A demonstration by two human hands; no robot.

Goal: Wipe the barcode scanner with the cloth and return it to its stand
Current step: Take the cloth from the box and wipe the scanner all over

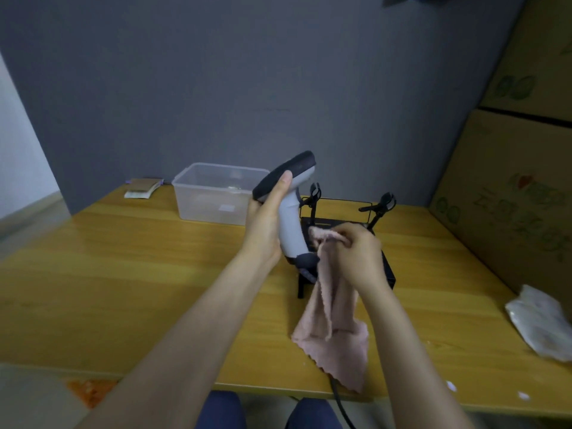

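Note:
My left hand grips a grey-and-black barcode scanner by its handle and holds it upright above the table, head pointing up and to the right. A black cable runs from the handle's base down past the table's front edge. My right hand is closed on a pink cloth, whose bunched top touches the right side of the handle while the rest hangs down to the table. Behind both hands stands the black stand with two clip arms, partly hidden.
A clear plastic box sits at the back of the wooden table, with a small paper stack to its left. Cardboard boxes line the right side. A crumpled white bag lies at the right edge.

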